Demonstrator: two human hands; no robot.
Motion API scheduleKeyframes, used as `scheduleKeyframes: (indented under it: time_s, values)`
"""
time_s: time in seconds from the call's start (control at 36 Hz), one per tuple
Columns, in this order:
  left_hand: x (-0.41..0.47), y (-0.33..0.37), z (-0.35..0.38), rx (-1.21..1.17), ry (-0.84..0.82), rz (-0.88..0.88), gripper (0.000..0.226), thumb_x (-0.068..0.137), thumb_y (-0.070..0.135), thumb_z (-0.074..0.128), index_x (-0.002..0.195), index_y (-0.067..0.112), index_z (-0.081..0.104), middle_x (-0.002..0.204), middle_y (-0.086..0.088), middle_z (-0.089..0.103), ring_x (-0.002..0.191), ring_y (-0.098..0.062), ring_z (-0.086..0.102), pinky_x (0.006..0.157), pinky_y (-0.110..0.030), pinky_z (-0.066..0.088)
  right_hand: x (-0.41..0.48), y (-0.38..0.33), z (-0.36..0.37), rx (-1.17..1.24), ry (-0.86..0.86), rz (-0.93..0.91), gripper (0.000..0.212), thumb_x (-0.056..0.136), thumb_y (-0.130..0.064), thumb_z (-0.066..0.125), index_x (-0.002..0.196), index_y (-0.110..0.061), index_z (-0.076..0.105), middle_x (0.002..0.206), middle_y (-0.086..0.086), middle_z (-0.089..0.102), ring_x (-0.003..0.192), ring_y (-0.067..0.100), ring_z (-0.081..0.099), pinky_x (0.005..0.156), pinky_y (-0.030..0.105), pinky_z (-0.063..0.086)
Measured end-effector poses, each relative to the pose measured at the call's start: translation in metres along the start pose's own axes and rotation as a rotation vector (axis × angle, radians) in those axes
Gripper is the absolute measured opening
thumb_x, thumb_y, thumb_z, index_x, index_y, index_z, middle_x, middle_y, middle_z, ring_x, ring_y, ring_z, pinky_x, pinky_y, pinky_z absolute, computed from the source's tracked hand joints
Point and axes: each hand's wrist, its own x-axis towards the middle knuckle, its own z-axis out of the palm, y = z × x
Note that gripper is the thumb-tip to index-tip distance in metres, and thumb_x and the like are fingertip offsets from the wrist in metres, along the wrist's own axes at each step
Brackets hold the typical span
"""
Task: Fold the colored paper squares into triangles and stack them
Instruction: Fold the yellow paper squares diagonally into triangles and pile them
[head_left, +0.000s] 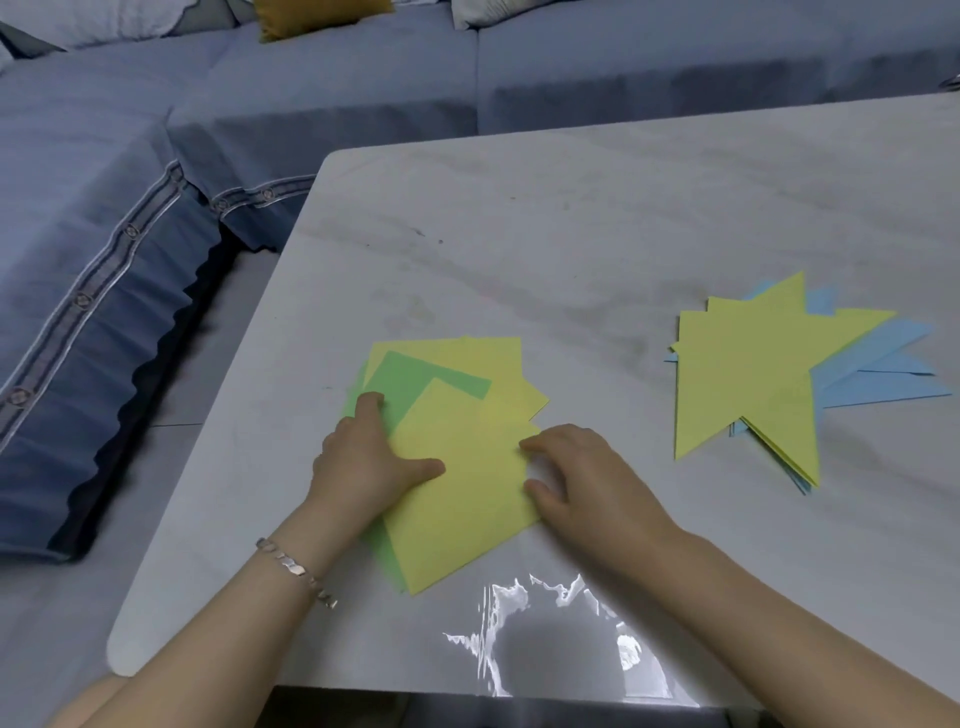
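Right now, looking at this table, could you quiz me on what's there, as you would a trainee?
1. True or false: the top sheet that the left hand and right hand touch is yellow.
2. Which colours show in the stack of folded triangles? A) red and green B) yellow and blue C) only white
3. Fill in: the bracelet is on the ___ wrist.
Key: 1 true; 2 B; 3 left.
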Motion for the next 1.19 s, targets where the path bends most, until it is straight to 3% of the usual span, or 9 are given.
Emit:
scheduleKeyframes:
  time_s: [0.17, 0.33, 0.56, 0.67, 0.75, 0.83, 0.89, 1.0, 1.19]
  values:
    - [-0.004, -0.006, -0.008, -0.129, 0.142, 0.153, 0.035, 0.07, 0.023, 0.076, 0.101, 0.027, 0.061, 0.093, 0.003, 0.059, 0.082, -0.016, 0.053, 0.067, -0.026, 0.037, -0.008, 0.004, -0.004, 0.05, 0.004, -0.015, 0.038, 0.089, -0.018, 0.052, 0.127, -0.022, 0.05, 0.127, -0.007, 0.047, 0.12, 0.008, 0.036, 0.09, 0.007, 0.021]
    - [-0.011, -0.011, -0.012, -0.087, 0.292, 0.233, 0.026, 0.078, 0.015, 0.07, 0.104, 0.016, 0.068, 0.096, -0.003, 0.068, 0.093, -0.022, 0.06, 0.075, -0.025, 0.038, -0.023, 0.013, -0.016, 0.049, 0.001, -0.018, 0.036, 0.088, -0.016, 0.055, 0.123, -0.023, 0.053, 0.123, -0.011, 0.048, 0.119, 0.005, 0.038, 0.093, 0.011, 0.025]
    - [-0.009, -0.007, -0.021, 0.081, 0.414, 0.376, 0.012, 0.089, 0.017, 0.056, 0.089, 0.015, 0.068, 0.084, -0.006, 0.07, 0.077, -0.03, 0.057, 0.065, -0.032, 0.039, -0.027, 0.016, -0.019, 0.037, -0.011, 0.0, 0.035, 0.088, -0.018, 0.057, 0.123, -0.023, 0.054, 0.123, -0.011, 0.048, 0.12, 0.005, 0.039, 0.095, 0.009, 0.024]
    - [-0.014, 0.006, -0.025, -0.052, 0.504, 0.371, 0.009, 0.086, 0.018, 0.059, 0.083, 0.018, 0.067, 0.091, 0.004, 0.069, 0.084, -0.02, 0.06, 0.065, -0.024, 0.034, -0.029, 0.012, -0.022, 0.031, 0.05, -0.03, 0.042, 0.086, -0.014, 0.059, 0.126, -0.023, 0.052, 0.122, -0.012, 0.045, 0.121, 0.005, 0.034, 0.092, 0.0, 0.016]
    - [-0.02, 0.022, -0.03, -0.401, 0.431, 0.273, 0.014, 0.083, 0.02, 0.063, 0.073, 0.028, 0.064, 0.076, 0.02, 0.064, 0.074, 0.005, 0.058, 0.062, -0.006, 0.038, -0.03, 0.004, -0.026, -0.036, 0.126, -0.183, 0.063, 0.073, -0.006, 0.073, 0.13, -0.019, 0.05, 0.133, 0.004, 0.046, 0.123, 0.012, 0.032, 0.104, 0.023, 0.032]
    - [-0.028, 0.037, -0.031, -0.684, 0.311, 0.165, 0.015, 0.082, 0.017, 0.066, 0.07, 0.026, 0.064, 0.064, 0.013, 0.066, 0.059, 0.003, 0.058, 0.059, -0.016, 0.044, -0.028, -0.002, -0.027, -0.21, 0.21, -0.381, 0.082, 0.06, -0.006, 0.083, 0.131, -0.022, 0.045, 0.142, 0.01, 0.037, 0.13, 0.025, 0.028, 0.103, 0.044, 0.029]
    - [-0.035, 0.047, -0.027, -0.877, 0.156, 0.049, 0.012, 0.082, 0.016, 0.067, 0.072, 0.022, 0.064, 0.051, 0.01, 0.063, 0.047, -0.003, 0.056, 0.051, -0.02, 0.047, -0.026, -0.003, -0.028, -0.234, 0.263, -0.453, 0.077, 0.063, -0.01, 0.083, 0.128, -0.026, 0.045, 0.143, 0.007, 0.032, 0.131, 0.028, 0.026, 0.103, 0.047, 0.026]
    - [-0.045, 0.056, -0.018, -1.101, -0.09, -0.135, 0.003, 0.084, 0.013, 0.064, 0.082, 0.012, 0.064, 0.063, 0.001, 0.066, 0.051, -0.009, 0.059, 0.048, -0.021, 0.051, -0.024, 0.0, -0.034, -0.218, 0.411, -0.551, 0.023, 0.081, -0.013, 0.063, 0.103, -0.018, 0.072, 0.13, 0.009, 0.044, 0.124, 0.029, 0.038, 0.099, 0.046, 0.035]
    - [-0.035, 0.047, -0.016, -0.92, -0.267, -0.154, 0.014, 0.075, 0.007, 0.072, 0.084, 0.017, 0.067, 0.057, 0.004, 0.067, 0.048, -0.006, 0.061, 0.045, -0.017, 0.049, -0.032, 0.015, -0.046, -0.197, 0.296, -0.622, 0.04, 0.098, -0.023, 0.037, 0.093, -0.014, 0.075, 0.117, 0.008, 0.061, 0.117, 0.026, 0.047, 0.092, 0.041, 0.039]
